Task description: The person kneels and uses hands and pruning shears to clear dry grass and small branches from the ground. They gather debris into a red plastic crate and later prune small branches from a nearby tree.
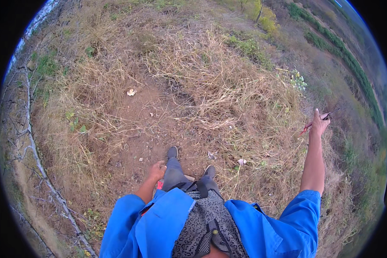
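Observation:
My right hand point(320, 124) is stretched far out to the right and grips a red-handled hand tool point(305, 128), which looks like pruning shears. The red handle sticks out on the near side of the fist, and a dark, narrow end points away to the right. Beyond it is blurred brush on a slope. Low beside my left thigh hangs my left hand point(157, 171), its fingers loosely curled. Whether anything is inside that hand cannot be seen. A small red item point(160, 185) shows by my hip, just under the left wrist.
My shoes point(173, 152) stand on bare reddish soil point(138, 129) with scattered dry leaves. Flattened dry grass point(219, 96) spreads ahead and right. A bare, pale branch point(35, 151) with thin twigs runs along the left. Ground falls away at right toward green rows point(348, 54).

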A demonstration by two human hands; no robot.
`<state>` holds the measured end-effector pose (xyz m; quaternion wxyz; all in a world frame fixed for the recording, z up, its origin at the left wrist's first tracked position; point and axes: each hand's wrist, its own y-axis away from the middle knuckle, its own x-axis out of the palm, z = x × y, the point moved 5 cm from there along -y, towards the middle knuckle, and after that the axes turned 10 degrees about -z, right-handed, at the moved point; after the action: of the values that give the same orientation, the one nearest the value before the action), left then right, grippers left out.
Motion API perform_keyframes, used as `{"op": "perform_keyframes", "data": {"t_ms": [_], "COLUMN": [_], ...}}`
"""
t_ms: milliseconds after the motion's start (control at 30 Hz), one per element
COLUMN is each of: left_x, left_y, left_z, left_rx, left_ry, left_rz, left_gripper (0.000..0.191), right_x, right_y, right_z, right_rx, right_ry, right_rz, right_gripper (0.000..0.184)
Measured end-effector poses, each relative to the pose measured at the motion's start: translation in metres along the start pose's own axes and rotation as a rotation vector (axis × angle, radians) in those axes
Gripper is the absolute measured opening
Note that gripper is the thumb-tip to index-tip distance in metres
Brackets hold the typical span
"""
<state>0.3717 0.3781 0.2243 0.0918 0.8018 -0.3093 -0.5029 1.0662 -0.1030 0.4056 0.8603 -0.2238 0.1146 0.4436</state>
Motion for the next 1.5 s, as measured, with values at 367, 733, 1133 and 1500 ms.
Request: {"op": "perform_keyframes", "data": {"t_ms": [367, 733, 1133, 1500], "left_x": [0.001, 0.013, 0.024, -0.008], "left_y": [0.011, 0.022, 0.042, 0.0], "left_z": [0.036, 0.05, 0.072, 0.078], "left_rx": [0.004, -0.092, -0.229, -0.171], "left_ry": [-0.091, 0.042, 0.145, -0.03], "left_rz": [-0.014, -0.023, 0.193, 0.284], "left_gripper": [0.041, 0.041, 0.041, 0.032], "right_x": [-0.114, -0.255, -0.267, -0.245], "right_y": [0.16, 0.335, 0.344, 0.365], "right_z": [-0.143, -0.247, -0.236, -0.21], "right_rx": [0.052, 0.14, 0.232, 0.319], "right_ry": [0.44, 0.7, 0.759, 0.661], "right_rz": [0.198, 0.566, 0.597, 0.608], "right_gripper": [0.071, 0.067, 0.07, 0.061]}}
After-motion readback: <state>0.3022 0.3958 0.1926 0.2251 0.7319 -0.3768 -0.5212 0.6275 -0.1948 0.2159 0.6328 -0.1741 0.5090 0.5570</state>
